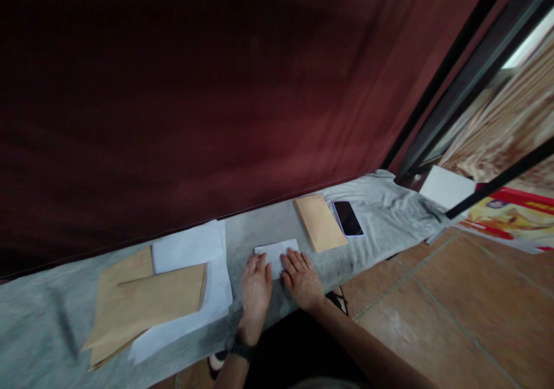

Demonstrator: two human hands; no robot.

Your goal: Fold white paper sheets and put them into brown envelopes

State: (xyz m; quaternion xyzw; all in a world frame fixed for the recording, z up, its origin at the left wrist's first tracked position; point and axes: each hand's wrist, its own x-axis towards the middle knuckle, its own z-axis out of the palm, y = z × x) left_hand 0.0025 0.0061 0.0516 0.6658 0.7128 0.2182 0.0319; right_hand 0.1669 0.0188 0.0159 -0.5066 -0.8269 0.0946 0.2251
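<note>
A folded sheet of white paper [276, 254] lies flat on the grey cloth before me. My left hand [256, 282] rests on its left edge, fingers stretched out. On its right side lies my right hand [300, 276], palm down with the fingers spread. Just beyond the right hand is a brown envelope [321, 223], apart from the white paper. To the left, several brown envelopes [160, 299] overlap white sheets [190, 245].
A phone [348, 219] lies right of the single envelope. The grey cloth [385, 227] covers the narrow surface, which borders a dark red wall [216, 118]. Black bars [445, 71] rise at the right. A white box [448, 188] and a red-and-yellow printed package [511, 216] stand beyond, above the tiled floor [437, 296].
</note>
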